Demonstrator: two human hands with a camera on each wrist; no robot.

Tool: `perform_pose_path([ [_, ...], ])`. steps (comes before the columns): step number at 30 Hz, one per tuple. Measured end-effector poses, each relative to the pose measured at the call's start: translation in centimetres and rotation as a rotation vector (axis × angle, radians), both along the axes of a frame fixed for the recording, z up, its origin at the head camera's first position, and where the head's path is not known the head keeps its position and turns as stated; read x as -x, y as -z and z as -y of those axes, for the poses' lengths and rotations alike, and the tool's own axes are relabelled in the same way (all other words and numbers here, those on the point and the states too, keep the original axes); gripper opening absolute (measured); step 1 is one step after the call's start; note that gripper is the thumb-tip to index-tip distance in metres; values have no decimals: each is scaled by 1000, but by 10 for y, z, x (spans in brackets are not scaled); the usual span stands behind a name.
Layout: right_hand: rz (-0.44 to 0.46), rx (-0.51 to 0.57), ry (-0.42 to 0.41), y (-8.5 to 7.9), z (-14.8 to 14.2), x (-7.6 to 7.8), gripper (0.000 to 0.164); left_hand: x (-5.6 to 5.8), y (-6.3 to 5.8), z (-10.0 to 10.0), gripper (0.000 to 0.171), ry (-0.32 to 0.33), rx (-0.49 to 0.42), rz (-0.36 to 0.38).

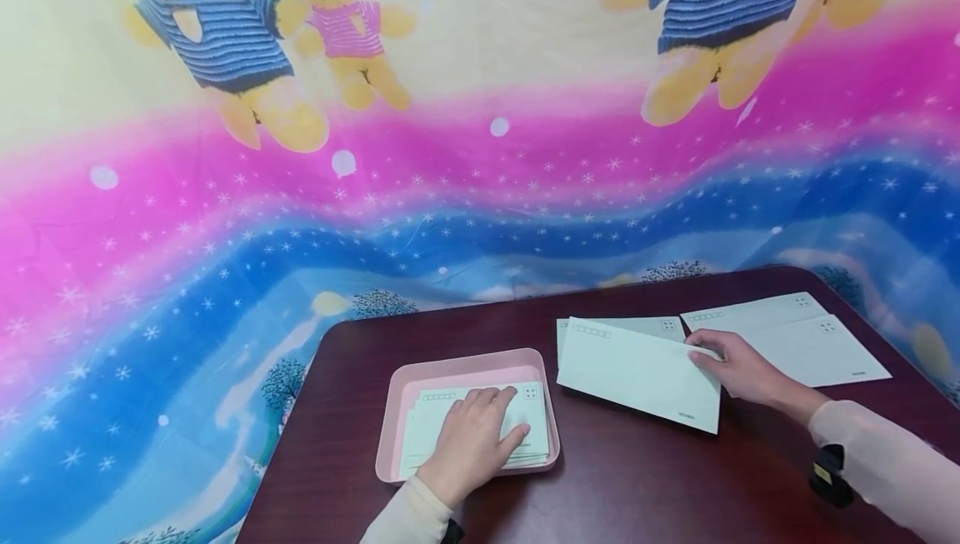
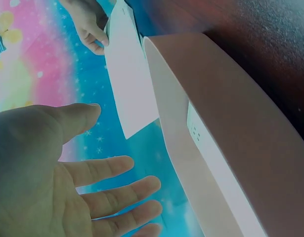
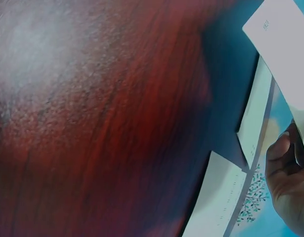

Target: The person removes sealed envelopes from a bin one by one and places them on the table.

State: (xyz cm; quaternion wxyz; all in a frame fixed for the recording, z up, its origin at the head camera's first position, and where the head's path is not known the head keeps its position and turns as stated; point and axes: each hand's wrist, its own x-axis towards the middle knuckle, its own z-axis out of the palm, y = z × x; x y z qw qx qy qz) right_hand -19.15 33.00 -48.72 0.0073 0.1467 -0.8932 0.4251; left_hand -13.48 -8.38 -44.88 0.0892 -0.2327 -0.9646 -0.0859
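Note:
My right hand (image 1: pixel 738 367) pinches a white envelope (image 1: pixel 637 373) by its right edge, thumb on the near face. The envelope is raised and tilted over the table, overlapping another envelope (image 1: pixel 667 327) behind it. In the right wrist view the held envelope (image 3: pixel 285 54) runs off the upper right corner, beside the curled fingers. Over a pink tray (image 1: pixel 392 411) hovers my left hand (image 1: pixel 472 440), fingers spread and holding nothing. Inside that tray lies a stack of envelopes (image 1: pixel 531 419), partly covered by the hand in the head view. The left wrist view shows the hand's (image 2: pixel 67 177) fingers above the tray's rim.
Two overlapping envelopes (image 1: pixel 832 352) lie at the right back of the dark wooden table (image 1: pixel 622 486). Behind the table's far edge hangs a colourful cloth (image 1: pixel 480 169) printed with bears and snowflakes. A black wrist strap (image 1: pixel 828 477) sits on the right sleeve.

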Motion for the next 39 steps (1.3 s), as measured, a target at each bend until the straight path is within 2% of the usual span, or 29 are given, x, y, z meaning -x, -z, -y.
perform_pose_path([
  [10,-48,-121,29,8,0,4,10,-1,1,-9,47,31,14,-16],
  [20,-66,-156,25,10,4,10,13,1,8,-16,49,35,29,1],
  [39,-46,-183,67,14,16,28,29,9,9,-27,50,38,34,23],
])
